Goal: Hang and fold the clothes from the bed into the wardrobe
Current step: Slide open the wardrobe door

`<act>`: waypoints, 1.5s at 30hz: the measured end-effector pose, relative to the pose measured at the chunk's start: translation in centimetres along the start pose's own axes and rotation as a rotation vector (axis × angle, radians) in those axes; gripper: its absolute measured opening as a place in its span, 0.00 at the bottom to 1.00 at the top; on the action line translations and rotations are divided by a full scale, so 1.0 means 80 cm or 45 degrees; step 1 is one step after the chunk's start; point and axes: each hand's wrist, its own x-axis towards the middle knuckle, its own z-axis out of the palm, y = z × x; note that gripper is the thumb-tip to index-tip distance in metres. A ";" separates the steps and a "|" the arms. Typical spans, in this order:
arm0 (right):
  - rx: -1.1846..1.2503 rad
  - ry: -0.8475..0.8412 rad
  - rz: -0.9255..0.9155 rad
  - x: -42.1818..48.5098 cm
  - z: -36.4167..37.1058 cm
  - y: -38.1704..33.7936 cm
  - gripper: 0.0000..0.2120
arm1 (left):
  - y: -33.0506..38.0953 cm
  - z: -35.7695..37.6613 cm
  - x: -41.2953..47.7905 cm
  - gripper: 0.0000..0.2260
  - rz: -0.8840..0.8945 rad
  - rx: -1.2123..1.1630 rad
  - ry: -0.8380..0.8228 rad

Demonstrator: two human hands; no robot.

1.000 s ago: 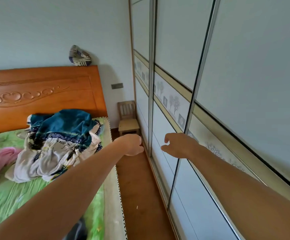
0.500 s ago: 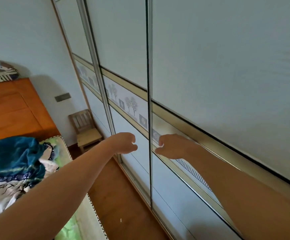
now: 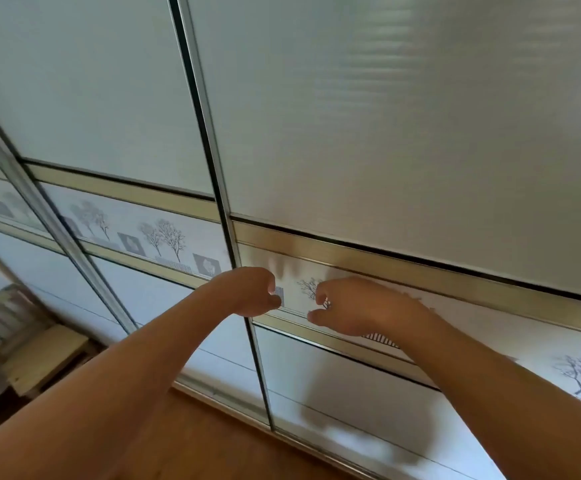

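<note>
The wardrobe fills the view with its sliding doors closed; their panels are frosted, with a band of tree prints at mid height. My left hand [image 3: 252, 292] hangs in front of the vertical metal frame [image 3: 213, 140] where two doors meet, fingers loosely curled and holding nothing. My right hand [image 3: 348, 306] is just to its right, in front of the right door's [image 3: 403, 133] tree-print band, also loosely curled and empty. Finger shadows fall on the door above the hands. The bed and the clothes are out of view.
A small wooden chair [image 3: 39, 358] stands against the wall at the lower left, beside the wardrobe's far end. Wooden floor [image 3: 213, 445] runs along the doors' bottom track.
My view has swung right, off the bed and clothes, onto the wardrobe doors. Both hands have come closer to the door joint and to each other.
</note>
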 end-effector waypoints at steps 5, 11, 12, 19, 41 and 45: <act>0.051 0.062 0.176 -0.062 0.006 0.035 0.24 | 0.052 -0.004 -0.006 0.21 0.169 0.042 -0.045; 0.106 0.108 0.431 -0.150 0.017 0.097 0.22 | 0.126 -0.005 -0.024 0.21 0.304 0.105 -0.096; 0.123 0.123 0.466 -0.160 0.020 0.105 0.22 | 0.137 -0.005 -0.028 0.21 0.324 0.118 -0.096; 0.130 0.223 0.673 -0.221 0.039 0.150 0.24 | 0.192 0.003 -0.047 0.22 0.394 0.180 -0.084; -0.600 1.350 0.844 -0.333 -0.069 0.256 0.57 | 0.286 -0.043 -0.010 0.57 0.819 0.676 1.357; -0.652 1.313 0.916 -0.317 -0.075 0.261 0.59 | 0.272 -0.046 0.006 0.56 0.827 0.723 1.373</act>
